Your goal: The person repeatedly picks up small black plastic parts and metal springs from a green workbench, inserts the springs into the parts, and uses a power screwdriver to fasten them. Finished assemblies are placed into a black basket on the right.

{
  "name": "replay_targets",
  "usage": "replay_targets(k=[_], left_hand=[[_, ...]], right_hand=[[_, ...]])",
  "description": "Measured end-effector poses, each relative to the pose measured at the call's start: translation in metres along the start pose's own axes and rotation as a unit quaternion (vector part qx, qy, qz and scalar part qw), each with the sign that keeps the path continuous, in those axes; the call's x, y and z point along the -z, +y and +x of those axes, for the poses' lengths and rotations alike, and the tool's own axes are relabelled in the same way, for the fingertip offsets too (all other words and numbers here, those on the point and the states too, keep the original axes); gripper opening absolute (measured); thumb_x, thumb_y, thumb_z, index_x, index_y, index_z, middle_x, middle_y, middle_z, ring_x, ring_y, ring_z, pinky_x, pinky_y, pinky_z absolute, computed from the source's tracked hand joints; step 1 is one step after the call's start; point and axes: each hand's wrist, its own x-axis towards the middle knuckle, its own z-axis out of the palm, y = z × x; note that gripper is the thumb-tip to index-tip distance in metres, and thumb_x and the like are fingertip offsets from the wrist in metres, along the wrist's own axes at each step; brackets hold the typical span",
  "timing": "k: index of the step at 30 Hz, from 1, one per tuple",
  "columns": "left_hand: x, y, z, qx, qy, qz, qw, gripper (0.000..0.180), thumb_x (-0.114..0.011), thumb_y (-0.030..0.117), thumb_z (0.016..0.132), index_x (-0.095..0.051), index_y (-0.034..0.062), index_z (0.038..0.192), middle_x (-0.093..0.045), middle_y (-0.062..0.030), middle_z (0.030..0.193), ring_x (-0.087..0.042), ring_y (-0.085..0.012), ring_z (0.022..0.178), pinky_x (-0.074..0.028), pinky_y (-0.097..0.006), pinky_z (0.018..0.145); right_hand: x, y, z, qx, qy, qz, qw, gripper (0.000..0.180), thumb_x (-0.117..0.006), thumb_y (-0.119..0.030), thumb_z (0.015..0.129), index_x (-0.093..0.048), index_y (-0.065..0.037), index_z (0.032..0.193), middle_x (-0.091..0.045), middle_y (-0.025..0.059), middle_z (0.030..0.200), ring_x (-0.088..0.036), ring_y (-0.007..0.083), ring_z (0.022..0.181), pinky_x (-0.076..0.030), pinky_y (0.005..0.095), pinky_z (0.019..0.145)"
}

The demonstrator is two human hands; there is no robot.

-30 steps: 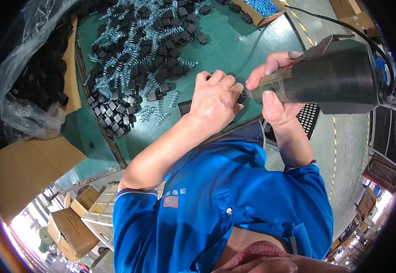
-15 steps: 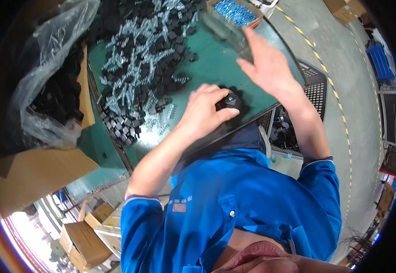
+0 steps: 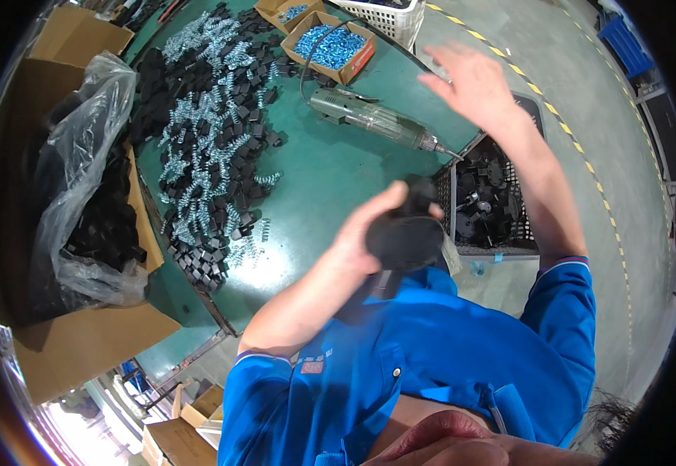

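The green surface [image 3: 330, 175] is filling the upper middle of the view, and a big cardboard box [image 3: 81, 342] lined with a clear plastic bag [image 3: 81, 155] of black parts is sitting at its 9 o'clock edge. A wide pile of black parts and silvery springs [image 3: 206, 147] is spreading across the surface from 11 o'clock toward the centre. A black crate [image 3: 493, 206] holding dark pieces is hanging at the surface's 3 o'clock edge. An electric screwdriver [image 3: 373, 120] is lying on its side on the surface at about 1 o'clock, with its tip pointing toward the crate. A small cardboard tray of blue screws [image 3: 332, 46] is resting at 12 o'clock, just beyond the screwdriver.

The left hand [image 3: 377, 229] is curling around a black part [image 3: 405, 237], gripping it above the surface's near edge, just beside the crate at 5 o'clock from the screwdriver. The part is blurring, so its shape is hard to tell. The right hand [image 3: 474, 81] is hovering open and empty, fingers spread, above the surface's far right corner, near the screwdriver but not touching it.
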Motion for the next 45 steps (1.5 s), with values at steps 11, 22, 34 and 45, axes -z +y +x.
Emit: replay_targets(k=[11, 22, 34, 45], left_hand=[[-0.012, -0.066, 0.06, -0.046, -0.077, 0.663, 0.743, 0.045, -0.066, 0.025, 0.086, -0.061, -0.0011, 0.122, -0.066, -0.022, 0.113, -0.063, -0.0347, 0.108, -0.049, -0.04, 0.09], [0.055, 0.03, -0.156, -0.398, 0.261, 0.823, 0.309, 0.013, -0.076, 0.006, 0.075, -0.071, 0.0063, 0.087, -0.068, -0.0077, 0.084, -0.063, -0.026, 0.073, -0.051, -0.037, 0.064], [0.08, 0.057, -0.144, -0.245, 0.438, 0.85, 0.16, 0.023, -0.078, 0.021, 0.072, -0.07, 0.0095, 0.09, -0.059, -0.0024, 0.09, -0.056, -0.0248, 0.088, -0.045, -0.039, 0.075], [0.058, 0.063, -0.106, -0.295, 0.253, 0.881, 0.269, 0.021, -0.069, 0.004, 0.081, -0.062, 0.0013, 0.101, -0.064, -0.0133, 0.092, -0.062, -0.0313, 0.082, -0.05, -0.042, 0.074]], right_hand=[[-0.051, -0.024, 0.11, 0.11, -0.078, -0.075, 0.988, 0.017, -0.063, -0.014, 0.085, -0.072, -0.011, 0.099, -0.071, 0.0104, 0.093, -0.067, 0.0328, 0.091, -0.054, 0.0438, 0.079], [-0.121, -0.033, 0.152, 0.138, -0.212, -0.102, 0.962, 0.012, -0.069, -0.018, 0.084, -0.073, -0.01, 0.092, -0.072, 0.014, 0.087, -0.07, 0.0327, 0.087, -0.057, 0.0444, 0.072], [-0.079, -0.04, 0.122, -0.065, -0.059, 0.152, 0.984, 0.02, -0.068, -0.02, 0.085, -0.071, -0.004, 0.096, -0.072, 0.0124, 0.088, -0.07, 0.0221, 0.08, -0.056, 0.0363, 0.073], [-0.01, 0.005, -0.114, -0.303, 0.043, 0.53, 0.791, 0.015, -0.072, -0.007, 0.088, -0.059, -0.002, 0.085, -0.068, 0.0066, 0.082, -0.062, 0.01, 0.063, -0.051, 0.0243, 0.059]])
